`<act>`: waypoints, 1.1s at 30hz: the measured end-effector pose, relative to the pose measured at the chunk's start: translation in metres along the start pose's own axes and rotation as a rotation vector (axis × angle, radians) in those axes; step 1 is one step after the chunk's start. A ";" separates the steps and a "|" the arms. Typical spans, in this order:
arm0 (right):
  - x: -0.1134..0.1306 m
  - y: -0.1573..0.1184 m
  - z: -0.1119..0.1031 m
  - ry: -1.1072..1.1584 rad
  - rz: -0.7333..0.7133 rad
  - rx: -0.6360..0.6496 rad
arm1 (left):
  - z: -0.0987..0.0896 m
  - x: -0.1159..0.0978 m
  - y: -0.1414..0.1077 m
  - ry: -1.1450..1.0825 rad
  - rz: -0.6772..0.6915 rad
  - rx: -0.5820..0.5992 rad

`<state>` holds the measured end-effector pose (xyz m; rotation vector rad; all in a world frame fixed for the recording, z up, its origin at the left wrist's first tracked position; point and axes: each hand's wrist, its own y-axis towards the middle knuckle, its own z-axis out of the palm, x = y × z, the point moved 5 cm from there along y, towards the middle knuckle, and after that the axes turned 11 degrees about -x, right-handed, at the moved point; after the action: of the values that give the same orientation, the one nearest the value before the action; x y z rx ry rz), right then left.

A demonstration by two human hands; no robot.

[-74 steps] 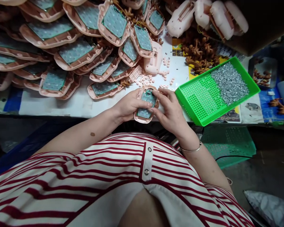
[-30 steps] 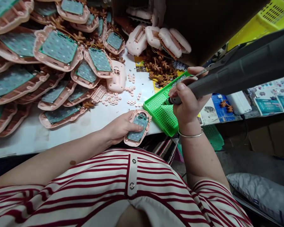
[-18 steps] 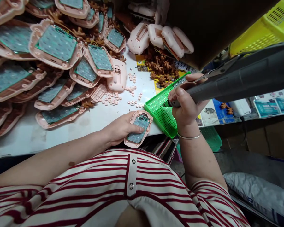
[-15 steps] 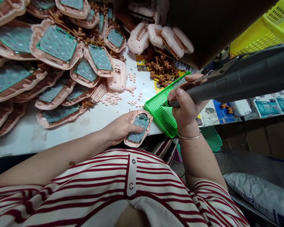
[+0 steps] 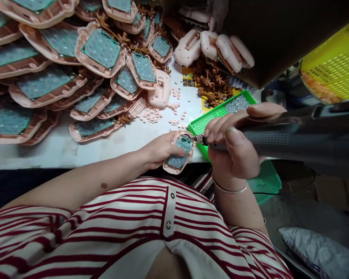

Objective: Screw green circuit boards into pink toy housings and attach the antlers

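Note:
My left hand (image 5: 164, 150) grips a pink plastic shell (image 5: 170, 167) from its left side, the thumb lying on the circuit board (image 5: 180, 149) inside it. Wrapped round a dark power screwdriver (image 5: 270, 137) is my right hand (image 5: 235, 143). The tool's tip meets the upper right edge of the shell; whether a screw is on it is too small to tell. Behind my right hand, a green perforated tray (image 5: 205, 122) holds a heap of small silvery screws (image 5: 237, 104).
Many pink shells with boards (image 5: 100, 50) are piled at the left. Small pink parts (image 5: 151, 115) lie on the white table (image 5: 104, 155). Brown pieces (image 5: 213, 83) and closed pink housings (image 5: 187, 48) stand further back. A yellow basket (image 5: 334, 66) is at the upper right.
My right hand has brought the screwdriver from over the green tray to the shell's upper right edge. My left hand still holds the shell. The view has shifted, so the table contents appear further right.

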<state>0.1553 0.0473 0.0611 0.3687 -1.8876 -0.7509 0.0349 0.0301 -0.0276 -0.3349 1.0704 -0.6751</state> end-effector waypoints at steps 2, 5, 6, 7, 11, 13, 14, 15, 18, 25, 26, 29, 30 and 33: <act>0.001 -0.002 0.007 0.066 0.016 0.010 | -0.001 0.001 0.000 -0.010 0.010 0.003; 0.001 0.002 0.014 0.295 0.003 -0.031 | -0.001 0.002 0.002 -0.011 0.027 0.019; 0.002 0.004 0.015 0.387 -0.013 -0.060 | -0.001 0.003 0.002 -0.010 0.033 0.023; 0.001 0.007 0.016 0.469 -0.027 -0.092 | -0.001 0.003 0.003 -0.009 0.037 0.028; -0.002 0.012 0.019 0.641 -0.017 -0.158 | -0.001 0.004 0.003 -0.002 0.038 0.037; -0.004 0.012 0.019 0.657 0.008 -0.151 | -0.001 0.004 0.002 -0.001 0.035 0.041; -0.005 0.011 0.018 0.662 0.020 -0.146 | -0.001 0.003 0.002 0.000 0.032 0.039; -0.006 0.010 0.018 0.666 0.029 -0.137 | -0.001 0.003 0.002 0.001 0.030 0.036; -0.006 0.009 0.017 0.680 0.032 -0.128 | -0.001 0.002 0.003 0.008 0.030 0.023; -0.004 0.014 0.025 0.703 -0.035 -0.068 | 0.000 0.002 0.004 0.003 0.006 0.021; -0.004 0.014 0.026 0.680 -0.016 -0.041 | 0.000 0.002 0.003 0.006 -0.001 0.015; -0.007 0.012 0.026 0.612 0.041 -0.018 | 0.001 0.002 0.002 0.010 -0.014 0.009; -0.007 0.012 0.026 0.613 0.035 -0.022 | 0.001 0.002 0.002 0.011 -0.014 0.007; -0.007 0.012 0.025 0.650 0.031 -0.016 | 0.002 0.000 0.002 0.012 -0.004 -0.010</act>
<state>0.1372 0.0685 0.0570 0.5014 -1.2707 -0.5375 0.0370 0.0311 -0.0281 -0.3419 1.0854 -0.6764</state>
